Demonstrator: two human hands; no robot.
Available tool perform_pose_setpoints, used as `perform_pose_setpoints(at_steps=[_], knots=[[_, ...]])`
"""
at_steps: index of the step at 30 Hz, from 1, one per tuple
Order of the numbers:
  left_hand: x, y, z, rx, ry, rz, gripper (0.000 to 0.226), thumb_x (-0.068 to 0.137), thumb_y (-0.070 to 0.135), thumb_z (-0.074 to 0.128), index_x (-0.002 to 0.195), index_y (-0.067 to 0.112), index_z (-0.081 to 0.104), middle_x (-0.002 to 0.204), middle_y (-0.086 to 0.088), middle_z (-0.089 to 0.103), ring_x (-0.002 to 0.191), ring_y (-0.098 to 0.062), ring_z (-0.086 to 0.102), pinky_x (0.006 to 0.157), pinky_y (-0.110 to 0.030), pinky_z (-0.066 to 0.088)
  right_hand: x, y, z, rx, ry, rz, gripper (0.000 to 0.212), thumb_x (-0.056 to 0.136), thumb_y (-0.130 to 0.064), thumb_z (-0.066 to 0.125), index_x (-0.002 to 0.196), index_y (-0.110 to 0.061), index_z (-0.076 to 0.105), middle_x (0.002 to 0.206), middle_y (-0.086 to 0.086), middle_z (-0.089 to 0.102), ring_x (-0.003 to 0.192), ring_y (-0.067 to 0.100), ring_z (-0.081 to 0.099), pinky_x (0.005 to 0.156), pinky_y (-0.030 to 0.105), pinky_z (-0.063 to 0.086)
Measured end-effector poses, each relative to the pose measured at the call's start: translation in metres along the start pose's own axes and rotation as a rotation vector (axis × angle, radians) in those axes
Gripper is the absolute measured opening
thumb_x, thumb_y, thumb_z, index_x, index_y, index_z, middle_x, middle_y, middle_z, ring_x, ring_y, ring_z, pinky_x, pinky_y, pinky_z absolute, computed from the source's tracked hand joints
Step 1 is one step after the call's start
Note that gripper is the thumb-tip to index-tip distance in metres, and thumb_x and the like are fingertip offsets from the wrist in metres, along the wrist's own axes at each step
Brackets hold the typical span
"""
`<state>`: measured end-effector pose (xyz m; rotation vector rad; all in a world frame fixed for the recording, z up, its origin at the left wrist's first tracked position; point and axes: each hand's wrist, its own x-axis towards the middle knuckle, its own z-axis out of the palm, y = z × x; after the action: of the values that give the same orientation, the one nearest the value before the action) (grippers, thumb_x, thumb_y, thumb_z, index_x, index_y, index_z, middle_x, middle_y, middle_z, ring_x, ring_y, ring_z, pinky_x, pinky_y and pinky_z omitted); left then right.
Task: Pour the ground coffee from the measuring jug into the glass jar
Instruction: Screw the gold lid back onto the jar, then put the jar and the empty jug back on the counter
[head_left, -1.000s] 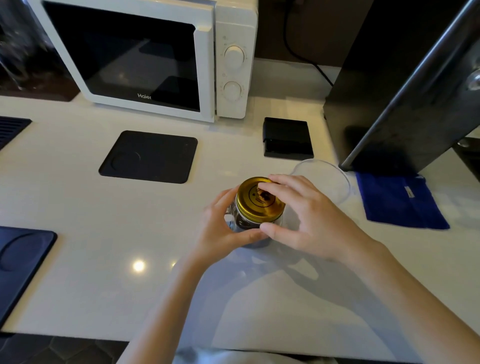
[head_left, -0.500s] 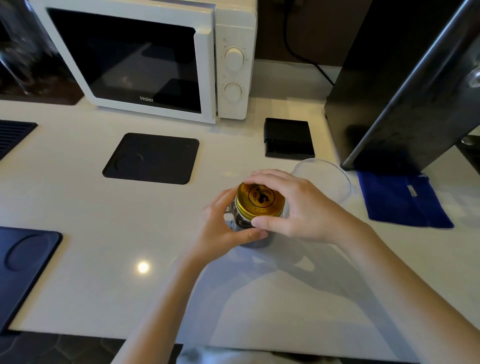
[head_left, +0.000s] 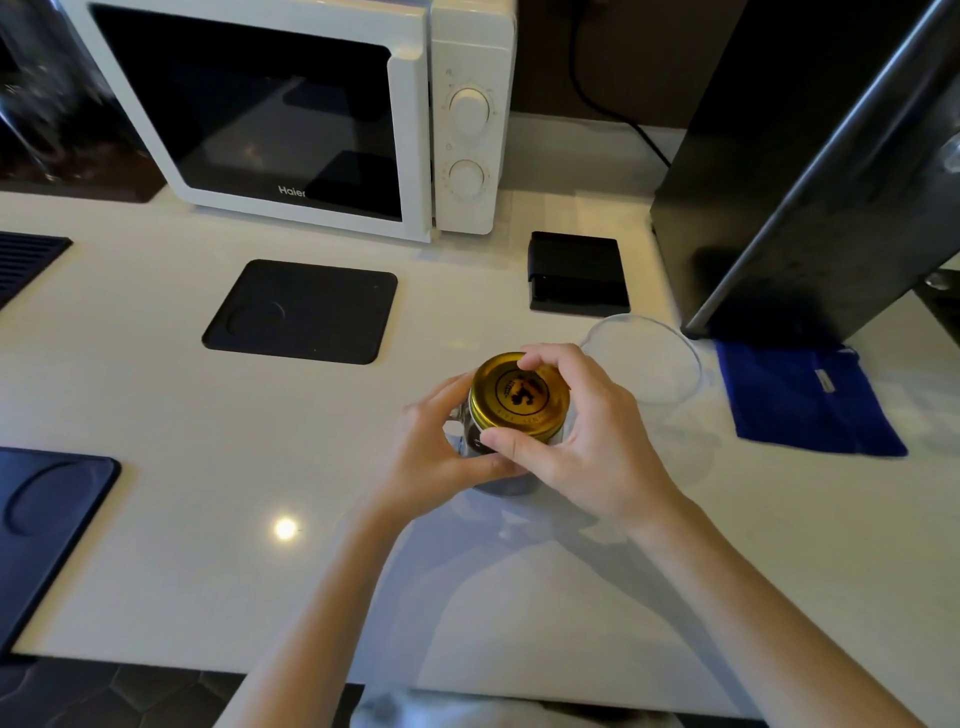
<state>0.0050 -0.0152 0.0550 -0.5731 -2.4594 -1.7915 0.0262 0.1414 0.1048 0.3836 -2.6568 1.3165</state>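
Note:
A glass jar with dark contents stands on the white counter, topped by a gold lid with a black emblem. My left hand grips the jar's side from the left. My right hand curls over the lid, thumb at its near rim and fingers at its far rim. Just right of the hands stands a clear measuring jug; it looks empty.
A white microwave stands at the back. A black mat and a small black box lie behind the jar. A blue cloth lies right, beside a tall dark appliance. A dark tray sits left.
My right hand has turned on the gold lid, its fingers shifting round the rim. The left hand keeps its hold on the jar, which stays in place.

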Motion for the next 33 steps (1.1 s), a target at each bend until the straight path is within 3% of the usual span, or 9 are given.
perform_pose_setpoints(at_steps=[6,10,13,17,21,25,27,30,33], knots=[[0.0,-0.003,-0.008,0.111,-0.116,-0.047,0.077,0.06,0.052,0.073,0.13,0.034,0.045,0.13,0.011,0.052,0.12,-0.007,0.047,0.099,-0.031,0.041,-0.013,-0.001,0.003,0.212,-0.065,0.109,0.076,0.074,-0.04,0.072,0.136,-0.031,0.029,0.123,-0.031,0.039,0.112,-0.021,0.036,0.086,-0.003,0.032],[-0.011,-0.006,-0.017,0.006,-0.146,-0.182,0.091,0.061,0.052,0.069,0.141,0.032,0.03,0.142,0.009,0.041,0.129,-0.004,0.038,0.104,-0.025,0.032,-0.041,0.014,0.007,0.418,0.015,0.211,0.058,0.082,-0.044,0.059,0.135,-0.034,0.036,0.138,-0.023,0.042,0.127,-0.008,0.035,0.102,0.013,0.031],[-0.016,-0.012,-0.015,-0.181,-0.009,-0.242,0.063,0.07,0.047,0.057,0.128,0.023,0.049,0.125,0.0,0.059,0.115,-0.012,0.054,0.096,-0.032,0.042,-0.064,0.033,0.015,0.425,0.098,0.328,0.046,0.085,-0.04,0.051,0.13,-0.031,0.045,0.135,-0.016,0.049,0.122,-0.005,0.043,0.096,0.01,0.037],[-0.01,-0.012,-0.008,-0.239,0.136,-0.282,0.024,0.08,0.031,0.052,0.09,0.014,0.066,0.076,0.015,0.069,0.075,0.001,0.061,0.068,-0.012,0.045,-0.079,0.064,0.032,0.085,0.062,0.24,0.03,0.09,-0.033,0.046,0.117,-0.025,0.055,0.125,-0.014,0.052,0.119,0.0,0.045,0.101,0.03,0.041],[-0.001,-0.013,-0.01,-0.245,0.122,-0.315,0.033,0.078,0.037,0.055,0.072,0.006,0.064,0.055,0.014,0.06,0.059,0.001,0.054,0.059,-0.012,0.042,-0.081,0.078,0.041,-0.1,-0.016,0.127,0.033,0.09,-0.031,0.041,0.111,-0.014,0.061,0.123,0.003,0.057,0.118,0.012,0.047,0.098,0.039,0.045],[0.002,-0.017,-0.011,-0.295,0.056,-0.376,0.048,0.074,0.043,0.056,0.072,-0.004,0.063,0.061,0.003,0.058,0.063,-0.007,0.053,0.062,-0.023,0.041,-0.081,0.078,0.045,-0.27,-0.037,0.052,0.035,0.087,-0.026,0.041,0.108,-0.009,0.063,0.122,0.009,0.061,0.12,0.02,0.045,0.102,0.036,0.038],[0.001,-0.017,-0.01,-0.326,0.044,-0.41,0.035,0.079,0.038,0.055,0.071,0.008,0.07,0.071,-0.009,0.058,0.07,-0.016,0.052,0.067,-0.028,0.042,-0.08,0.078,0.046,-0.293,-0.046,0.053,0.035,0.088,-0.026,0.04,0.109,-0.009,0.062,0.122,0.01,0.061,0.119,0.021,0.046,0.102,0.036,0.04],[0.002,-0.017,-0.011,-0.333,0.047,-0.428,0.037,0.089,0.027,0.051,0.059,0.019,0.071,0.059,0.001,0.057,0.061,-0.01,0.052,0.061,-0.023,0.042,-0.075,0.08,0.047,-0.304,-0.066,0.065,0.034,0.088,-0.026,0.04,0.108,-0.008,0.061,0.12,0.01,0.061,0.116,0.023,0.049,0.098,0.041,0.044],[0.002,-0.017,-0.013,-0.336,0.11,-0.478,0.048,0.082,0.039,0.052,0.06,-0.003,0.061,0.044,0.006,0.051,0.047,-0.009,0.047,0.054,-0.022,0.039,-0.07,0.083,0.047,-0.314,-0.098,0.071,0.034,0.088,-0.026,0.04,0.107,-0.007,0.061,0.118,0.011,0.061,0.114,0.025,0.051,0.096,0.043,0.045]])
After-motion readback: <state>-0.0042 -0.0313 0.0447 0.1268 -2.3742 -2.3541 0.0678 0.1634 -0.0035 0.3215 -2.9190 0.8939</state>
